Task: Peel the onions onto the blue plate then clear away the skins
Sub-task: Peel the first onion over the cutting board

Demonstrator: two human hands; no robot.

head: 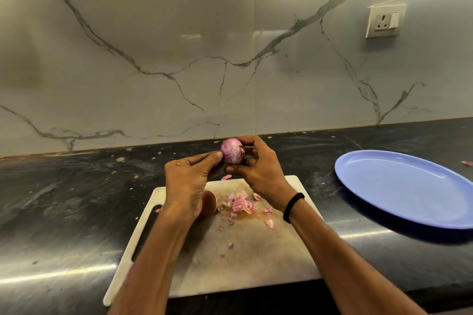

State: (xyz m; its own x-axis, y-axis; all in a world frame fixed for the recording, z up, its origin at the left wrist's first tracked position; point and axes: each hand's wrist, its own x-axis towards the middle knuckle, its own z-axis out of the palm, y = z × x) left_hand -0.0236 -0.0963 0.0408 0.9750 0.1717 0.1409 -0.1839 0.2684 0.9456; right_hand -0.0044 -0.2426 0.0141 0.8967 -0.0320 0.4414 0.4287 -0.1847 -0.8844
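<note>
A small pink-purple onion [232, 151] is held up above the far edge of the white cutting board [256, 258]. My right hand [256, 166] grips it from the right and below, fingers curled round it. My left hand [189, 176] pinches at its left side with thumb and fingertips. Pink onion skins [240, 204] lie scattered on the board below. A second, brown unpeeled onion [208, 203] sits on the board, partly hidden behind my left wrist. The blue plate [399, 186] lies on the counter to the right, with nothing on it.
The black stone counter [64, 199] runs left and right under the board, with small flecks of skin on it. A marble wall rises behind, with a white power socket [385, 22] at upper right. A scrap of skin [467, 162] lies beyond the plate.
</note>
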